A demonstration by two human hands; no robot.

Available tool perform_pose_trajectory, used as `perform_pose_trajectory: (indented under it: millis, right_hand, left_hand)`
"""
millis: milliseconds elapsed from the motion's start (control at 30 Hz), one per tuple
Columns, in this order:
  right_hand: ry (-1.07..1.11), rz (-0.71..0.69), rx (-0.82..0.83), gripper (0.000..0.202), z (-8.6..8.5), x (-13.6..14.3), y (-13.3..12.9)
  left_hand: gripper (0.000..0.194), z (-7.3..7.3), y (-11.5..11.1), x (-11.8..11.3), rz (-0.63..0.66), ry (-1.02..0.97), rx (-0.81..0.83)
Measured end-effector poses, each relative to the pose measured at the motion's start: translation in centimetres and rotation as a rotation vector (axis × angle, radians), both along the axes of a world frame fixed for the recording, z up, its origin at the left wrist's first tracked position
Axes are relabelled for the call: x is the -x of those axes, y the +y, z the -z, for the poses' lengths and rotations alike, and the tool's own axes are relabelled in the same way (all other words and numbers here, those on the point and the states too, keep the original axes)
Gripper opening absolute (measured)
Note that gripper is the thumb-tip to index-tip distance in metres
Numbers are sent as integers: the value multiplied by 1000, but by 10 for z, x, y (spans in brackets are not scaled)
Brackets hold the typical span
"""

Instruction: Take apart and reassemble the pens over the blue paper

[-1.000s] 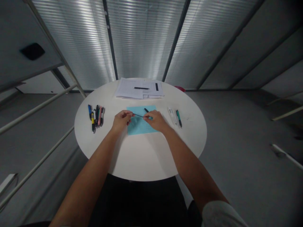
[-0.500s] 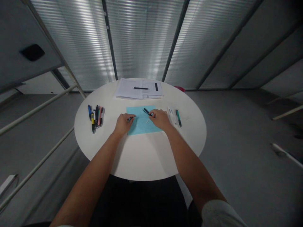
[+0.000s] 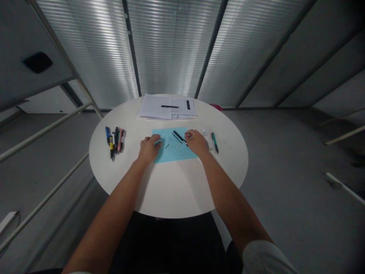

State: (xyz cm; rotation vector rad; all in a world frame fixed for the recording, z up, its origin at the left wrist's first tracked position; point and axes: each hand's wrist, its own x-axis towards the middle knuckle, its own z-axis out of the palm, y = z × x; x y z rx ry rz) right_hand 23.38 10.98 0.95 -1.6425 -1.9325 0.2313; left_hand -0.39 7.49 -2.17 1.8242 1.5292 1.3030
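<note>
The right hand [image 3: 196,142] had just released a thin dark rod [image 3: 176,138] onto blue paper [image 3: 171,155] — the left hand's [image 3: 148,148] grip, I couldn't tell.

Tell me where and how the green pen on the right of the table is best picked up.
Probably by the middle of the green pen, pinched across its long sides from above and slightly from the right. It lies flat and slender, its length running mostly away from the person, and a white pen-like item sits close along its left.
</note>
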Motion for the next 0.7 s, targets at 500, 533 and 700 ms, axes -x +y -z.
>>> perform_pose_trajectory:
  millis: [500, 533, 700]
  right_hand:
    - [134, 134, 110, 18, 0, -7, 2]
    - [119, 124, 115, 18, -1, -6, 1]
    - [19, 41, 72, 18, 0, 0, -1]
  left_hand:
    - [28, -7, 3, 11, -125, -391, 31]
    - [28, -8, 3, 11, -123, -382, 28]
    - [28, -8, 1, 10, -128, -322, 7]
